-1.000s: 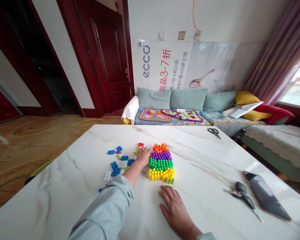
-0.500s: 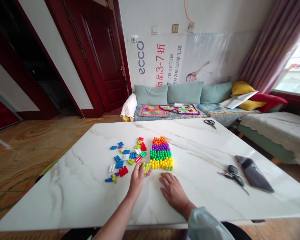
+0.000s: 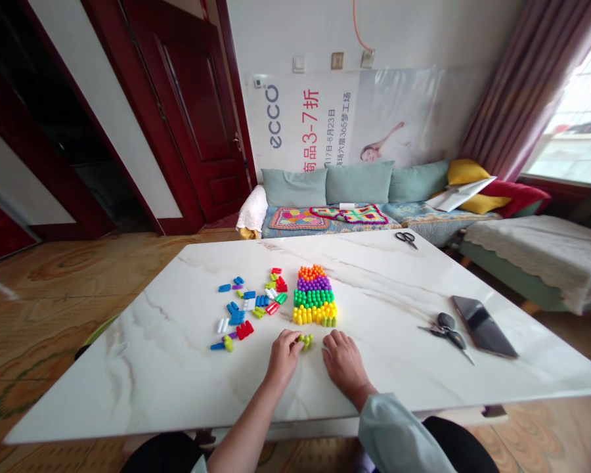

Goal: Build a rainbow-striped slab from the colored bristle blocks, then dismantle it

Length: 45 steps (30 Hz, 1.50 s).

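My left hand (image 3: 284, 356) has its thumb and fingers pinched at the left end of a small lime-green piece (image 3: 306, 341), just above the table near its front. Right of that piece, my right hand (image 3: 343, 360) rests on the table with bent fingers and nothing visible in it. Beyond both hands stand rows of small knobbed pieces: orange (image 3: 312, 272), purple (image 3: 314, 284), green (image 3: 314, 298) and yellow (image 3: 314, 314). A lime-green piece (image 3: 329, 322) stands at the right front corner of the rows. Blue, red, white and other loose pieces (image 3: 237, 318) lie to the left.
The white marble-patterned table (image 3: 167, 387) fills the foreground. On its right lie keys (image 3: 452, 337) and a dark phone (image 3: 483, 326). Black scissors (image 3: 406, 238) are at the far edge. A sofa (image 3: 359, 187) stands behind the table.
My left hand has moved right with the lime-green piece, from beside the loose pieces to in front of the rows. My right hand has shifted slightly. The view has also moved a little.
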Tool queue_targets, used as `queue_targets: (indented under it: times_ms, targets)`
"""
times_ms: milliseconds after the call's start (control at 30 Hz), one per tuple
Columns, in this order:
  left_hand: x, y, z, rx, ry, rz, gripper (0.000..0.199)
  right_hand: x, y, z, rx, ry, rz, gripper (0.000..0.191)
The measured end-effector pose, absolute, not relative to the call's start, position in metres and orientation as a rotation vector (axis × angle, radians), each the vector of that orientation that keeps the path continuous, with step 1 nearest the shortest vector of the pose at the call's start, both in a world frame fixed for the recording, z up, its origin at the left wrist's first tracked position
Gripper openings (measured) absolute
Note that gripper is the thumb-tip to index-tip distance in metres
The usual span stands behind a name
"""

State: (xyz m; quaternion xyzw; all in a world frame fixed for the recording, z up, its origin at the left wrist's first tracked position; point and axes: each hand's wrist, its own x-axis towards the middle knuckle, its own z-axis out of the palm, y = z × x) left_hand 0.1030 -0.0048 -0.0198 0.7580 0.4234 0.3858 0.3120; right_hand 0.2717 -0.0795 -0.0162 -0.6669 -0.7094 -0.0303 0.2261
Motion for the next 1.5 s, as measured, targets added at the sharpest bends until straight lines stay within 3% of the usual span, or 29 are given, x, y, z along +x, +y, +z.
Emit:
queue_targets:
  times_ms: [233,367,700,1000,1333,1500]
  targets:
    - [0.122,0.000,-0.025,1.999,1.240,1.110,0.030,0.272,-0.080,-0.016,-1.812,-1.970,-0.061,0.008]
    - [0.118,-0.015,-0.027,1.991,1.272,1.147,0.018,0.272,-0.079,-0.017,-1.803,-1.963,-0.047,0.008]
    - [0.126,-0.015,-0.019,2.266,1.256,0.913,0.015,0.272,-0.078,-0.018,-1.769,-1.963,-0.022,0.009]
    - [0.134,-0.019,-0.013,2.374,1.277,0.760,0.032,0.273,-0.078,-0.021,-1.755,-1.953,-0.030,0.011]
    - [0.135,-0.022,-0.015,2.406,1.247,0.761,0.039,0.272,-0.079,-0.016,-1.759,-1.966,-0.045,0.013]
    - [0.121,-0.014,-0.002,2.337,1.119,0.910,0.027,0.274,-0.078,-0.020,-1.727,-1.983,-0.046,0.014]
